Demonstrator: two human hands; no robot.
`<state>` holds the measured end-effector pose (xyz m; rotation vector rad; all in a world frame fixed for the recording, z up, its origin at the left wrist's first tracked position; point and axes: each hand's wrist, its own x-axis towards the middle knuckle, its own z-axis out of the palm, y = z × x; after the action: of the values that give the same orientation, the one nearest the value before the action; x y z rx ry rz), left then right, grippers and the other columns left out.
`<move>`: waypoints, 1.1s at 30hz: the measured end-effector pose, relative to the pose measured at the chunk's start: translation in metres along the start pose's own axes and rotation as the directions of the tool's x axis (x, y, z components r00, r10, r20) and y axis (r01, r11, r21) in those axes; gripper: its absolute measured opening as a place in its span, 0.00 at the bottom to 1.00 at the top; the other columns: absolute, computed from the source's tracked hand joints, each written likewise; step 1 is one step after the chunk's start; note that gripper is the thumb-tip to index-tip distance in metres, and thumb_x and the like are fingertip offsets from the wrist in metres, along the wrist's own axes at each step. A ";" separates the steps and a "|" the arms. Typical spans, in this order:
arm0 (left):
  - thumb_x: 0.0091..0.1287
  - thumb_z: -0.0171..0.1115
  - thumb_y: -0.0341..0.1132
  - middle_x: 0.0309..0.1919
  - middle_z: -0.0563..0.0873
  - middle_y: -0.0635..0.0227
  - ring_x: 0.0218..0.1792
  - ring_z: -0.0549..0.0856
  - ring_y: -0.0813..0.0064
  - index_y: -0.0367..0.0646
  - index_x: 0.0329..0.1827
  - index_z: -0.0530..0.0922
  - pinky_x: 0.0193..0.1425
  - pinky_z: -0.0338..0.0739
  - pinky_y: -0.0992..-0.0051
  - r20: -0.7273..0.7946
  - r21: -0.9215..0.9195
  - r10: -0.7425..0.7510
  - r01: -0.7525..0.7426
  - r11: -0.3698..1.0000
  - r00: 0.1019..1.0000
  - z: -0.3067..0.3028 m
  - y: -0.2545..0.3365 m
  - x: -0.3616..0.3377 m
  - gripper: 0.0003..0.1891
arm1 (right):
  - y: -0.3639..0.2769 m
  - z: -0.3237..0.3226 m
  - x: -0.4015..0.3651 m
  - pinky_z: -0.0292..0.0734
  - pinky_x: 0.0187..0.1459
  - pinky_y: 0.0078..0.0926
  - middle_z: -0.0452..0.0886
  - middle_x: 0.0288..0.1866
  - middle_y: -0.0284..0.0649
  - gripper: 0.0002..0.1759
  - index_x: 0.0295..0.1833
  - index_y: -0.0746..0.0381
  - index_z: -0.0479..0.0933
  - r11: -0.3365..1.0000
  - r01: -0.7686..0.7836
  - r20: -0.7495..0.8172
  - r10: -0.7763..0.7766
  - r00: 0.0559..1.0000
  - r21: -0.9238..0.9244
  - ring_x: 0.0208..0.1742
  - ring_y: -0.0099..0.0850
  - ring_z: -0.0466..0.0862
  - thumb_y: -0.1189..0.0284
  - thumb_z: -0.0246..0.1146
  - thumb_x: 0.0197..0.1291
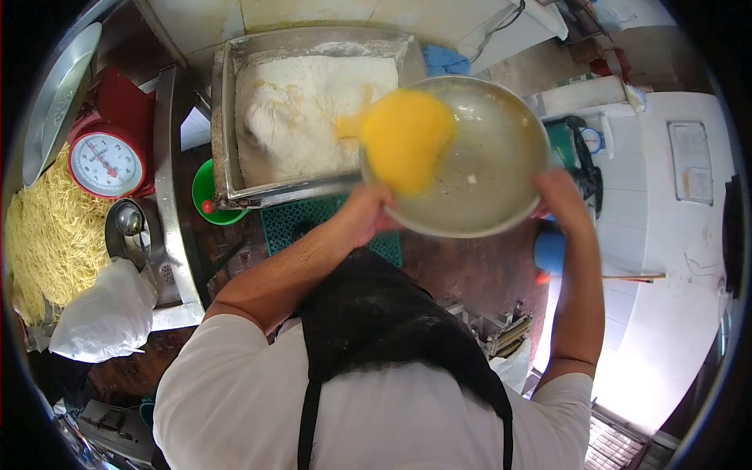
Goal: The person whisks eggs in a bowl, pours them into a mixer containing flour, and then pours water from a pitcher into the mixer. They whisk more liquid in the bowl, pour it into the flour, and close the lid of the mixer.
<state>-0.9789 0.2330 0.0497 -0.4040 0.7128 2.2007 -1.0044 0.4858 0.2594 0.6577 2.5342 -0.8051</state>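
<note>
A wide metal bowl [497, 149] is tilted to the left, its rim over the right end of a metal trough [222, 125]. Yellow liquid [409, 139], looking like beaten egg, sits at the bowl's left side, and some runs over the lip toward white flour [301, 102] heaped in the trough. My left hand [370, 215] grips the bowl's near left rim, fingers partly hidden beneath it. On the opposite side my right hand [560, 197] holds the right rim, slightly blurred, with its fingertips behind the edge.
Left of the trough stand a red dial scale [110, 160], a pile of yellow noodles [55, 231], a ladle [129, 221] and a white plastic bag [110, 309]. Below the trough are a green bowl [205, 188] and a green crate [294, 227]. A white counter [681, 258] lies to the right.
</note>
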 end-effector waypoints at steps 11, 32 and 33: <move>0.53 0.52 0.27 0.41 0.83 0.53 0.36 0.87 0.62 0.26 0.47 0.73 0.44 0.84 0.64 0.015 -0.004 -0.005 0.005 1.000 1.000 0.005 0.002 -0.001 0.18 | -0.007 -0.002 -0.012 0.73 0.24 0.20 0.82 0.29 0.40 0.22 0.48 0.68 0.75 1.000 0.006 -0.078 -0.007 0.997 -0.009 0.20 0.26 0.80 0.62 0.52 0.56; 0.53 0.51 0.27 0.44 0.82 0.52 0.39 0.87 0.61 0.25 0.51 0.71 0.47 0.84 0.63 0.062 -0.010 -0.032 0.033 0.999 0.998 0.012 0.006 0.002 0.21 | -0.007 -0.009 -0.017 0.71 0.21 0.19 0.82 0.28 0.40 0.22 0.46 0.68 0.76 0.998 0.054 -0.124 -0.052 0.991 0.015 0.19 0.25 0.80 0.60 0.54 0.58; 0.54 0.51 0.27 0.44 0.82 0.52 0.39 0.87 0.61 0.25 0.51 0.71 0.47 0.84 0.63 0.071 -0.009 -0.031 0.032 0.999 0.997 0.011 0.005 0.003 0.21 | -0.007 -0.009 -0.016 0.71 0.21 0.19 0.82 0.28 0.40 0.22 0.46 0.68 0.76 0.998 0.054 -0.124 -0.051 0.991 0.015 0.19 0.25 0.80 0.60 0.54 0.58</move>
<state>-0.9851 0.2384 0.0588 -0.3388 0.6532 2.1782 -0.9972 0.4812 0.2777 0.6681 2.6684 -0.8296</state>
